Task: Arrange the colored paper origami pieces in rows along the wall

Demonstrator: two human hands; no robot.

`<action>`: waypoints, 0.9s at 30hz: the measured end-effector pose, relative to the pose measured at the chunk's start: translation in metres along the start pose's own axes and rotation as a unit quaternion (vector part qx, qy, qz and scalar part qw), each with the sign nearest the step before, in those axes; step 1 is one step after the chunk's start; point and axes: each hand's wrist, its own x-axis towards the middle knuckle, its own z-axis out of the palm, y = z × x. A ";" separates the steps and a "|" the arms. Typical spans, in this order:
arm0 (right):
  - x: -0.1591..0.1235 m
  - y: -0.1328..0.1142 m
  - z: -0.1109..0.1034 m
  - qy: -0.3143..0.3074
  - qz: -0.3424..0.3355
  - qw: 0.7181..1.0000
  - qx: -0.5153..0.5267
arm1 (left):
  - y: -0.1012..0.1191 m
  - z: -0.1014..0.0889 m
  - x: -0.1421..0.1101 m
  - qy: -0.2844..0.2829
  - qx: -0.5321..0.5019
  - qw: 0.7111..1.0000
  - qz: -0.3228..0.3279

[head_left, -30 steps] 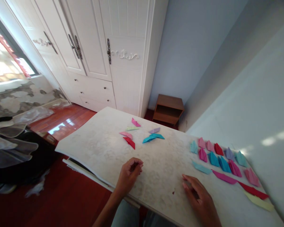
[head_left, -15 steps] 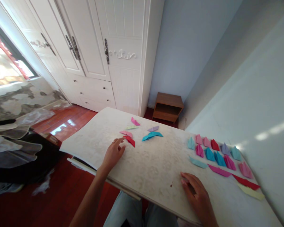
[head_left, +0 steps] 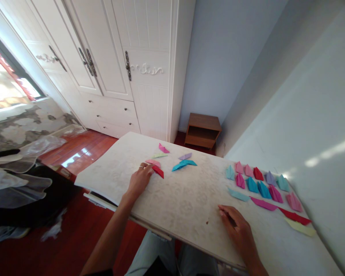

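Observation:
My left hand (head_left: 140,177) reaches across the pale tabletop (head_left: 186,199), with its fingertips on a pink folded paper piece (head_left: 153,163) and beside a red folded piece (head_left: 158,171); the fingers are bent onto the paper. A light green piece (head_left: 160,155), a magenta piece (head_left: 163,148), a lilac piece (head_left: 185,156) and a blue piece (head_left: 184,164) lie just beyond. My right hand (head_left: 238,229) rests flat on the table near its front edge, fingers stretched out and holding nothing.
Several folded coloured paper pieces (head_left: 258,184) lie in rows at the table's right, along the wall. A white wardrobe (head_left: 126,65) and a small brown nightstand (head_left: 202,130) stand behind the table. Clear plastic and dark cloth (head_left: 20,180) lie on the red floor at left.
My left hand has moved from near the table's front edge out to the pink and red paper pieces. My right hand has stayed where it was.

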 end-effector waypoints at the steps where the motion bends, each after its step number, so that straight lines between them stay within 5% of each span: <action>1: 0.001 0.000 0.000 -0.001 0.001 1.000 0.003 | 0.000 0.000 0.001 -0.002 0.005 1.000 0.002; 9: 0.001 0.005 -0.001 0.002 0.009 1.000 0.016 | -0.006 0.005 0.002 0.031 -0.024 0.999 0.029; 14: 0.002 0.006 -0.002 0.007 0.014 1.000 0.024 | -0.012 0.016 0.003 0.093 -0.235 0.966 0.052; 21: 0.005 0.001 -0.003 0.002 0.033 0.999 0.041 | 0.017 0.001 -0.013 -0.010 -0.504 0.864 0.014; 27: 0.005 -0.003 -0.002 -0.002 0.037 0.997 0.062 | 0.067 -0.020 -0.032 -0.115 -0.504 0.855 0.039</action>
